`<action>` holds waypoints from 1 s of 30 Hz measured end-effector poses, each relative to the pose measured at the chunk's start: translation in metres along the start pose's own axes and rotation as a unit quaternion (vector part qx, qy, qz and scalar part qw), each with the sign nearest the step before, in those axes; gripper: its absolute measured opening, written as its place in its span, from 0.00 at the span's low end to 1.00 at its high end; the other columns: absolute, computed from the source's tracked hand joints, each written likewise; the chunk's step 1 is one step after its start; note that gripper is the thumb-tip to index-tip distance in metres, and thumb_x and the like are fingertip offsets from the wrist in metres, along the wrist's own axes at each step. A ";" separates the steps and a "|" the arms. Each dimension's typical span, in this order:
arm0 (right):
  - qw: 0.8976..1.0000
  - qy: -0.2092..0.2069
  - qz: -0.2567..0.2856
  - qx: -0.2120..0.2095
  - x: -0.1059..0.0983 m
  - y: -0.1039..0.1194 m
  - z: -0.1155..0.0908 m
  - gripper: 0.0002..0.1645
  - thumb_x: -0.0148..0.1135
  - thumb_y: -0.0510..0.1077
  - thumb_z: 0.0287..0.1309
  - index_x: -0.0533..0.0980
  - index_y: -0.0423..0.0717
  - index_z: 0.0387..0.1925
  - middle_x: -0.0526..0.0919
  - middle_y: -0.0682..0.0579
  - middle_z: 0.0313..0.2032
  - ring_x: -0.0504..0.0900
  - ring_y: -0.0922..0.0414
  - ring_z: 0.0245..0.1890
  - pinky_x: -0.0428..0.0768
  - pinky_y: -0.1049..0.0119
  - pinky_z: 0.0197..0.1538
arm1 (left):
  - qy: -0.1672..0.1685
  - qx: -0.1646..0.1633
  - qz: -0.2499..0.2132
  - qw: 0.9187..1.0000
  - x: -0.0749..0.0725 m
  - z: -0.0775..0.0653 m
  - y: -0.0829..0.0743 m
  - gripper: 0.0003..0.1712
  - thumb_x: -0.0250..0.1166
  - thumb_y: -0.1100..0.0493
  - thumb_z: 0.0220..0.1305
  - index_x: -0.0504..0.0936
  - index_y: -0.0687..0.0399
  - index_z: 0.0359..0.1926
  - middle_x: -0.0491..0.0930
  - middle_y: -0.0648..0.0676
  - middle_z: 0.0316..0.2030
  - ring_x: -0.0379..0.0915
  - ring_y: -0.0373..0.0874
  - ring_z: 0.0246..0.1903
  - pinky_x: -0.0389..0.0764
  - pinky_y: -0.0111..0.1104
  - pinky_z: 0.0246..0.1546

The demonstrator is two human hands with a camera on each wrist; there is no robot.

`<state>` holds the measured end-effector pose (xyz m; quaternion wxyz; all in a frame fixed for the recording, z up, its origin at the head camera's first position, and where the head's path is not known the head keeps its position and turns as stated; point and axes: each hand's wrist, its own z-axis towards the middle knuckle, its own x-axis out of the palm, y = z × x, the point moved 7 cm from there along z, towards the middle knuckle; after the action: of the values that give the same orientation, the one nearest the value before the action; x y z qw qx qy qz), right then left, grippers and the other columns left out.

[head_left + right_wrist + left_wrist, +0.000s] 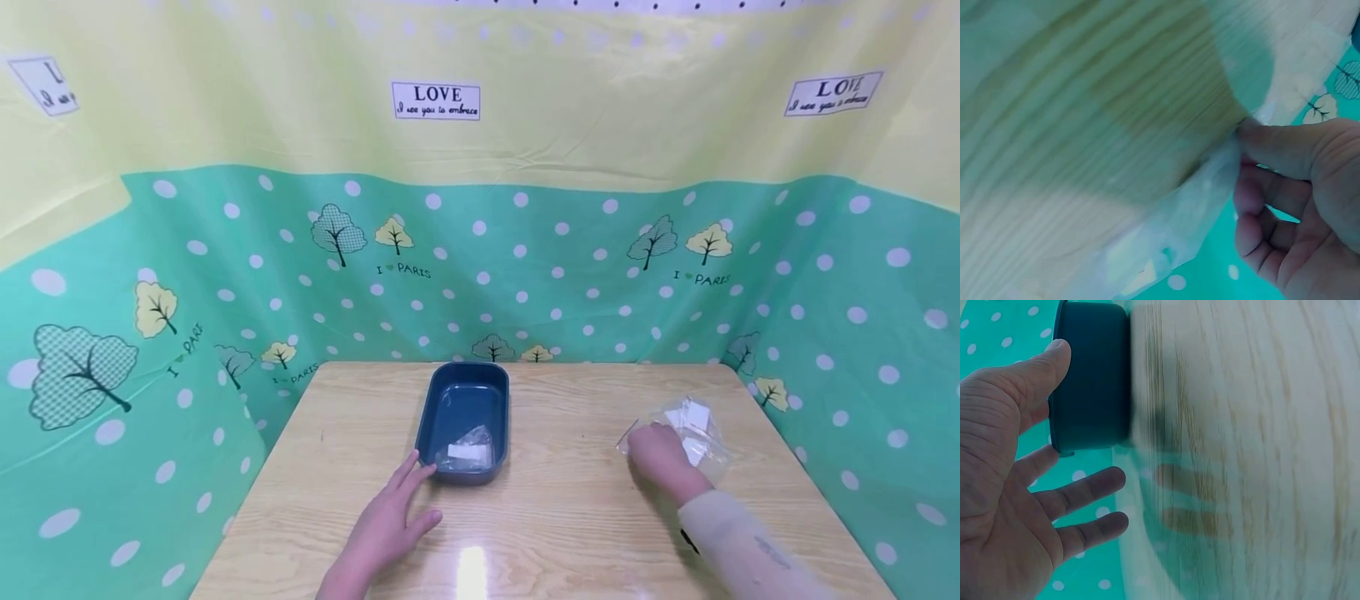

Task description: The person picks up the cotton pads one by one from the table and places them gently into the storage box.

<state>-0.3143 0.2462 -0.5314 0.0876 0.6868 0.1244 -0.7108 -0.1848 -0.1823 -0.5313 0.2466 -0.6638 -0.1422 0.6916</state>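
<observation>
My left hand (386, 521) lies beside the near left corner of a dark blue rectangular tray (467, 404), fingers spread and straight, fingertips right at the rim. In the left wrist view the thumb overlaps the wall of the tray (1092, 381). Inside the tray, at its near end, lies a clear plastic bag (468, 454) with a white label. On the right of the table my right hand (663, 460) pinches the edge of a clear plastic bag (1200, 200) between thumb and index finger. More clear bags with white labels (693, 415) lie just beyond that hand, overlapping.
The light wooden table (558, 433) has bare wood between the tray and the bags. A green and yellow printed curtain (555, 275) encloses its back and both sides. A dark strip (688, 542) shows at the right sleeve.
</observation>
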 end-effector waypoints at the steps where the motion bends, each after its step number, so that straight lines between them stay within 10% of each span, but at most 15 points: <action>1: 1.000 -0.004 -0.011 0.000 0.000 0.002 0.000 0.12 0.62 0.27 0.52 0.78 0.45 0.22 0.83 0.48 0.23 0.80 0.48 0.26 0.86 0.48 0.39 | -0.001 0.001 0.001 1.000 0.000 0.000 0.000 0.44 0.76 0.41 0.65 0.70 0.40 0.79 0.55 0.55 0.85 0.73 0.67 0.72 0.80 0.65 0.66; 13: 0.993 -0.059 -0.106 -0.004 -0.010 0.029 -0.004 0.10 0.64 0.31 0.60 0.80 0.43 0.24 0.85 0.43 0.25 0.81 0.47 0.28 0.87 0.51 0.37 | -0.002 -0.007 -0.005 1.000 0.001 -0.001 0.001 0.44 0.76 0.42 0.65 0.70 0.38 0.79 0.55 0.55 0.85 0.75 0.67 0.70 0.81 0.65 0.65; 30: 0.995 -0.049 -0.082 0.017 0.001 0.024 -0.005 0.09 0.63 0.29 0.55 0.80 0.42 0.23 0.84 0.44 0.25 0.80 0.47 0.27 0.86 0.52 0.36 | -0.001 -0.002 -0.009 1.000 0.002 -0.001 0.001 0.44 0.76 0.42 0.65 0.71 0.41 0.78 0.55 0.56 0.85 0.73 0.67 0.71 0.81 0.65 0.65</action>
<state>-0.3027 0.2253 -0.5340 0.0229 0.6402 0.1638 -0.7502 -0.1836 -0.1824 -0.5337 0.2514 -0.6624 -0.1495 0.6897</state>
